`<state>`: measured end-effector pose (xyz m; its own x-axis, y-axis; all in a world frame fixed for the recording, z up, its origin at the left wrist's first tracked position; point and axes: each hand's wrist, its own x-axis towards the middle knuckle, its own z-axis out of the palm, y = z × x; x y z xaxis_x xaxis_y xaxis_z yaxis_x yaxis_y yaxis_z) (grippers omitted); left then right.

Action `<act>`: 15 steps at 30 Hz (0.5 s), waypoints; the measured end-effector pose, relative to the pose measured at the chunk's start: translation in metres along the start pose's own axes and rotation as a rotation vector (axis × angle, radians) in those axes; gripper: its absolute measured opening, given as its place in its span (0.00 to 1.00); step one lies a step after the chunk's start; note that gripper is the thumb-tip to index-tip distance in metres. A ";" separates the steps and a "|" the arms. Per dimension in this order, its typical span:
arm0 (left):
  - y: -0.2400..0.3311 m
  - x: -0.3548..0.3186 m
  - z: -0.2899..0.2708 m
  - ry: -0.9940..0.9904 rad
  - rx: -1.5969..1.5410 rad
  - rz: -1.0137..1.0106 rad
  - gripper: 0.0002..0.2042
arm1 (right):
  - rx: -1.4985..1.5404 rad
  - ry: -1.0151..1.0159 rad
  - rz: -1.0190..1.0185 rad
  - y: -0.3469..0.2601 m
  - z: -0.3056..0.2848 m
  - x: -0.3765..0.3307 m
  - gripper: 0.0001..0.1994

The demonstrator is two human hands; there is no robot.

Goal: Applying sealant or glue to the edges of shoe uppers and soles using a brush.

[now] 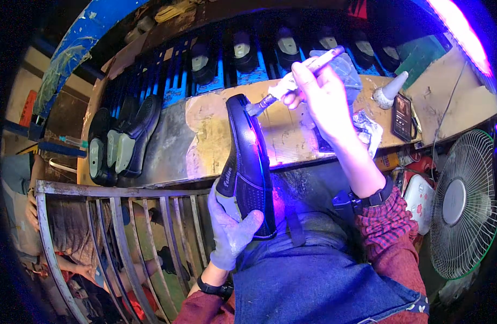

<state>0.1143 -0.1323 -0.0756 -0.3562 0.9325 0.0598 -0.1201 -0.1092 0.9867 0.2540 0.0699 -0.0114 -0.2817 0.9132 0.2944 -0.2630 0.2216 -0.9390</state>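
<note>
My left hand (229, 235), in a pale grey glove, is closed round the heel end of a black shoe upper (248, 167) with a grey last inside. The shoe is tilted with its toe pointing away, over the near edge of the worktable. Bare, my right hand (329, 102) grips a brush (268, 101) by its handle, which looks wrapped in something white. The bristles touch the edge of the shoe near the toe. Just behind my right hand stands a translucent plastic container (350, 75), partly hidden by the hand.
Several black shoes (145, 129) lie on the left of the cardboard-covered table (205, 127). More shoes sit on a blue slatted rack (218, 83) behind. A grey cone (391, 92), phone (402, 117) and fan (455, 202) are right. Beyond a metal railing (118, 216), another person's arm (78, 267) shows.
</note>
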 end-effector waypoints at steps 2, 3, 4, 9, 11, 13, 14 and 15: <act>-0.002 0.002 0.002 -0.009 -0.076 0.011 0.42 | -0.029 -0.014 0.013 -0.006 -0.001 -0.010 0.07; -0.004 0.004 0.002 -0.006 -0.080 0.005 0.42 | -0.059 -0.026 0.024 -0.008 -0.003 -0.017 0.06; -0.006 0.006 0.001 -0.007 -0.069 0.007 0.41 | -0.064 -0.027 0.031 -0.007 -0.006 -0.023 0.06; -0.005 0.010 -0.003 0.056 -0.046 -0.021 0.38 | -0.184 -0.095 -0.232 0.013 -0.005 -0.049 0.08; 0.000 0.009 -0.008 0.078 -0.057 -0.089 0.35 | -0.362 -0.222 -0.312 0.006 -0.004 -0.057 0.08; 0.009 0.012 -0.013 0.124 -0.146 -0.180 0.34 | -0.331 -0.289 -0.296 0.006 -0.004 -0.067 0.09; 0.017 0.016 -0.016 0.146 -0.232 -0.279 0.32 | -0.264 -0.256 -0.322 0.012 -0.009 -0.068 0.08; 0.011 0.023 -0.022 0.147 -0.192 -0.258 0.23 | -0.232 -0.146 -0.193 0.012 -0.014 -0.072 0.07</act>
<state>0.0839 -0.1194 -0.0671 -0.4193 0.8798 -0.2238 -0.3910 0.0475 0.9192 0.2838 0.0112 -0.0469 -0.3806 0.7921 0.4772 -0.1121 0.4727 -0.8740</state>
